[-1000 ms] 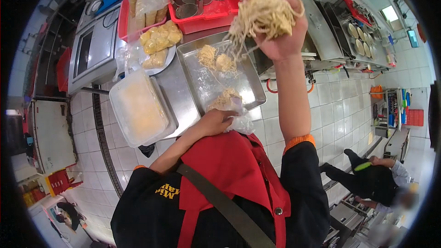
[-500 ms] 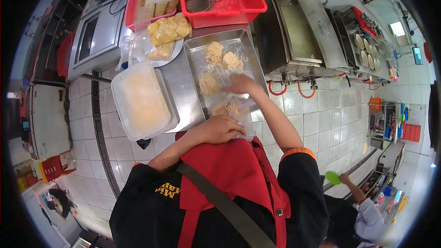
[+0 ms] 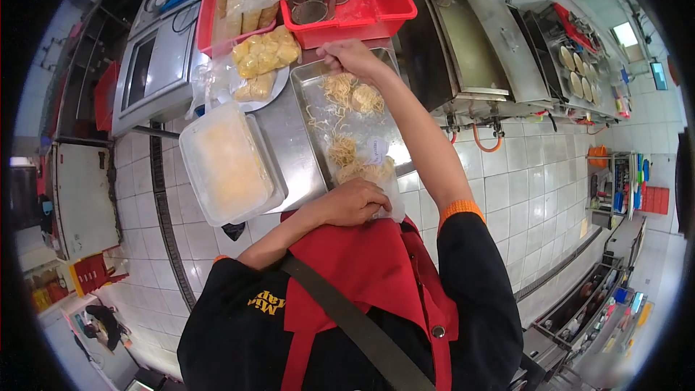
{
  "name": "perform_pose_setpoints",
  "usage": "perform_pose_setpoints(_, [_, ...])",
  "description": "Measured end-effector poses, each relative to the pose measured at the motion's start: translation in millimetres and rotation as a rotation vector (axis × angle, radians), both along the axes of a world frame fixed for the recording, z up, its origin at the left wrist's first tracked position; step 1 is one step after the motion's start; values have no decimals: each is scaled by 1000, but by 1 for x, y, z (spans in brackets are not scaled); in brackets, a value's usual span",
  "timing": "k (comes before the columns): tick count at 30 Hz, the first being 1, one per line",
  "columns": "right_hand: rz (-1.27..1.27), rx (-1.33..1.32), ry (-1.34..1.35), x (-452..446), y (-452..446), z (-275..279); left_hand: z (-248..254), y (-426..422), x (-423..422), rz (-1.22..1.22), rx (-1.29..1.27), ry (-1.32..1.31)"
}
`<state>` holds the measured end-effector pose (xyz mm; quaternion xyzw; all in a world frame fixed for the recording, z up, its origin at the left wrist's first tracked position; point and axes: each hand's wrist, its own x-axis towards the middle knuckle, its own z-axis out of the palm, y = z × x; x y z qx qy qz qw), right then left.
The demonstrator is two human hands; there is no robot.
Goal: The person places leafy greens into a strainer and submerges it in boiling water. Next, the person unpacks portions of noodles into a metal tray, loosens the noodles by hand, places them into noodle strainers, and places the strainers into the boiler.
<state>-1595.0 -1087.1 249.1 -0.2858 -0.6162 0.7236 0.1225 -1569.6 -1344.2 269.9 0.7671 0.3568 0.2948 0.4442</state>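
Note:
A metal tray [image 3: 313, 134] holds several clumps of pale noodles [image 3: 339, 89] and loose strands. My left hand [image 3: 355, 203] is closed on the edge of a clear plastic bag [image 3: 391, 192] at the tray's near end. Noodles show at the bag's mouth, and a small printed label lies beside them. Over the tray's far end is my right hand [image 3: 351, 56], its fingers curled. Whatever they hold, if anything, is hidden.
Left of the tray stands a lidded plastic container [image 3: 224, 163]. Beyond it, bagged yellow food [image 3: 264, 53] rests on a plate. A red tub [image 3: 391, 11] with metal strainers is behind the tray. A steel cooker [image 3: 474, 43] stands at right.
My right hand has moved from mid-tray to its far end. One noodle clump now lies closer to the bag. My left hand stays at the bag. The other person at lower right is out of view.

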Motion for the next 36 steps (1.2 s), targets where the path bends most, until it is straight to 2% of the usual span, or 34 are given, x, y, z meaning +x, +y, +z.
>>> perform_pose_setpoints(1, [3,6,3,2,2,-4,4,-1,-2,88,0,-28])
perform_pose_setpoints(3, [207,762,-393,16,9,-9,4,-3,-10,189,8,-53])
perform_pose_setpoints(5, [46,1122,-745,41,-1,-33,-4,-6,-16,478,-301,-379])
perform_pose_setpoints(6, [150,1116,-711,56,-1,-51,0,-7,-18,498,-297,-384])
perform_pose_setpoints(7, [254,1117,-664,66,2,-64,10,-4,-24,627,-422,-697])
perform_pose_setpoints(8, [222,1085,-613,75,-1,-72,21,-6,-31,751,-542,-1015])
perform_pose_setpoints(9, [196,1050,-563,86,-7,-77,34,-8,-41,782,-526,-1018])
perform_pose_setpoints(11, [156,1013,-628,110,-13,-74,68,-6,-69,840,-555,-1481])
perform_pose_setpoints(13, [128,800,-701,130,-27,-45,111,-7,-105,908,-522,-1583])
perform_pose_setpoints(15, [120,570,-731,148,-34,-51,146,2,-148,959,-375,-1541])
perform_pose_setpoints(16, [122,564,-723,152,-44,-58,155,8,-174,966,-278,-1456])
perform_pose_setpoints(18, [75,869,-664,161,-60,-77,169,26,-221,1000,-99,-1320])
perform_pose_setpoints(19, [58,860,-667,161,-67,-78,173,40,-244,1025,-11,-1270])
perform_pose_setpoints(21, [16,922,-739,157,-85,-69,163,72,-295,984,113,-1284])
perform_pose_setpoints(23, [37,915,-777,159,-91,-60,140,110,-354,1033,223,-1052])
perform_pose_setpoints(24, [37,822,-805,157,-93,-52,125,130,-379,1017,206,-1052])
perform_pose_setpoints(26, [22,721,-828,160,-93,-51,91,162,-417,1269,288,-825])
perform_pose_setpoints(27, [8,714,-838,161,-92,-54,76,172,-426,1254,279,-829])
perform_pose_setpoints(29, [-163,749,-703,166,-98,-58,37,187,-436,1363,251,205])
perform_pose_setpoints(30, [-145,911,-646,165,-104,-46,5,193,-445,1243,218,271])
perform_pose_setpoints(31, [-156,896,-670,168,-108,-47,9,192,-418,1220,203,262])
perform_pose_setpoints(33, [-24,807,-604,171,-103,-50,43,176,-325,1080,-170,856])
perform_pose_setpoints(35, [-110,844,-585,177,-106,-65,49,172,-262,990,-50,729])
perform_pose_setpoints(36, [-235,799,-634,178,-107,-68,40,165,-223,1007,39,479])
